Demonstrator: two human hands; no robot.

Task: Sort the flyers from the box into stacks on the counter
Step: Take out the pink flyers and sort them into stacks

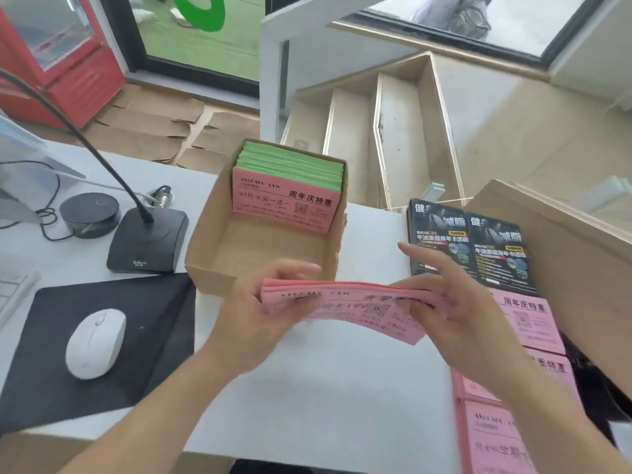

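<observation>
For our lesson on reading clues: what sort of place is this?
Probably a gym's front desk: a gooseneck microphone, a mouse, and promotional flyers held in both hands, with more in the box.

Both forearms (164, 401) bare, no sleeves, rings or watch visible.

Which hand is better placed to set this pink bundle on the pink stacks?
Probably the right hand: it grips the bundle of pink paper flyers at the end nearest the pink flyer stacks; the left hand holds the far end.

box (205, 241): matt brown cardboard | flyers (342, 302): thin pink paper (bendy)
</observation>
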